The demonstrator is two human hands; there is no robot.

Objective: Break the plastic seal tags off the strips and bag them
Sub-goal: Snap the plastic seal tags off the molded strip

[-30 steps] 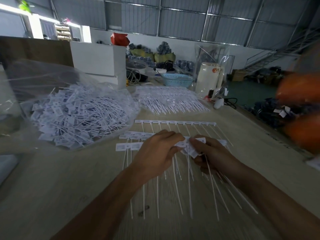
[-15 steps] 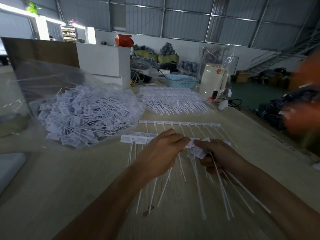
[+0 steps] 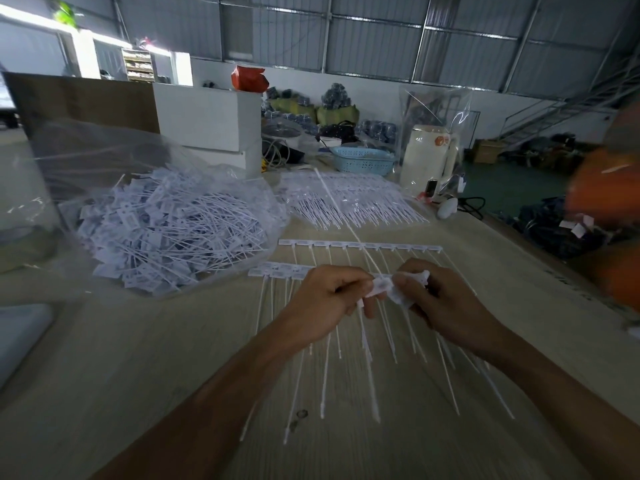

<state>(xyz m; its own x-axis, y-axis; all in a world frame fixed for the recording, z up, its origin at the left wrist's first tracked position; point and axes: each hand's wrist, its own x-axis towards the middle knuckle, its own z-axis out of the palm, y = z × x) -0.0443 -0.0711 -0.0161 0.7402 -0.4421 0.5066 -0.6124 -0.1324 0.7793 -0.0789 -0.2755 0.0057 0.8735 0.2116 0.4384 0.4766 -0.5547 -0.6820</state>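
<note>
Head view: both hands meet just above the desk (image 3: 104,368), fingers curled. Left hand (image 3: 325,299) pinches a white seal tag (image 3: 379,285) at the strip's end; right hand (image 3: 440,306) grips a small bunch of tags (image 3: 412,284), their thin tails hanging down betw. the hands and over the wood. One tail sticks up and away toward the far side. The strip being worked (image 3: 277,271) lies flat under the left hand, w/ a second full strip (image 3: 360,244) just beyond it. Clear bag (image 3: 166,230) of loose tags sits left of the hands, mouth open toward them. Stack of uncut strips (image 3: 349,202) lies further back. Blue basket (image 3: 362,161) and a white jug, prob. a kettle (image 3: 427,157), stand behind. Blurred orange shape at right edge, can't tell what.
</note>
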